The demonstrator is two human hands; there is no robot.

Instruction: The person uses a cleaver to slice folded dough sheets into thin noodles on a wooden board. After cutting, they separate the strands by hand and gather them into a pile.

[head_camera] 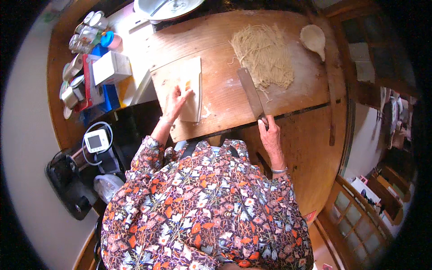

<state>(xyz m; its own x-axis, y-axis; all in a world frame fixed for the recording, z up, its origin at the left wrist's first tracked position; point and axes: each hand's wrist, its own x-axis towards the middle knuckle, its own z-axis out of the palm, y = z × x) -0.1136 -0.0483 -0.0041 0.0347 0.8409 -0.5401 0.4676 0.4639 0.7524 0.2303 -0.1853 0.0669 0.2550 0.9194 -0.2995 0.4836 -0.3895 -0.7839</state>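
Observation:
My left hand (174,104) rests on a folded, pale sheet of dough (193,109) at the left of the wooden board (219,81). Its thumb is spread away from the fingers, part of which are lost in bright glare. Near the board's front edge, my right hand (271,136) grips the handle of a cleaver (250,92). The broad blade slants away to the upper left, beside a pile of cut noodles (265,55). A few loose strands lie around the pile. Flour dusts the wood.
A scoop of flour (312,37) sits at the far right, and a long wooden rod (332,125) lies along the right edge. Behind the board is a metal basin (168,9). Jars (88,33) and a white box (112,67) crowd the left; a blood pressure monitor (96,141) sits lower.

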